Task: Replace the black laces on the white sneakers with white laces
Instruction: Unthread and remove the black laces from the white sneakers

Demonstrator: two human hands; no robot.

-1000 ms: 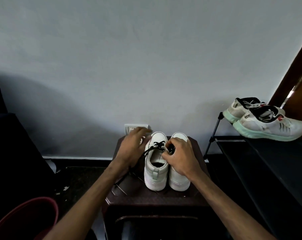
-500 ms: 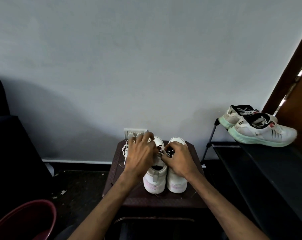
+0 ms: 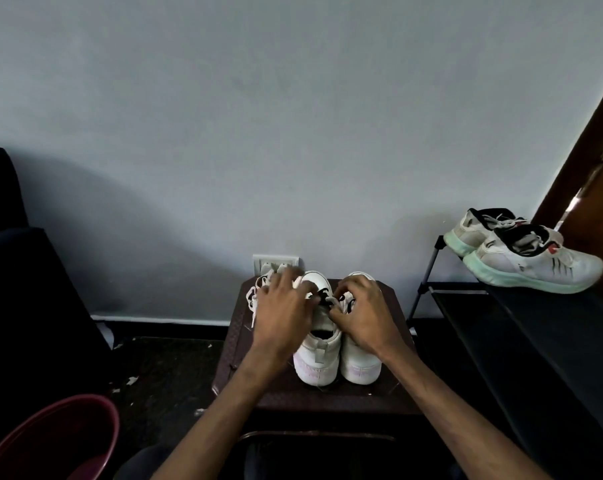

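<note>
Two white sneakers stand side by side on a dark brown stool, heels toward me. The left sneaker carries a black lace across its tongue. My left hand lies over that shoe's left side with its fingers at the lace. My right hand reaches from over the right sneaker and pinches the black lace between the two shoes. White laces lie bunched on the stool's back left corner, partly hidden by my left hand.
A wall socket sits just behind the stool. A black shoe rack on the right holds a pair of white sports shoes with green soles. A dark red bucket stands at bottom left, a dark chair at far left.
My left hand has come in from the stool's back left onto the left sneaker. Both hands have closed in on the black lace. The view has dropped slightly.
</note>
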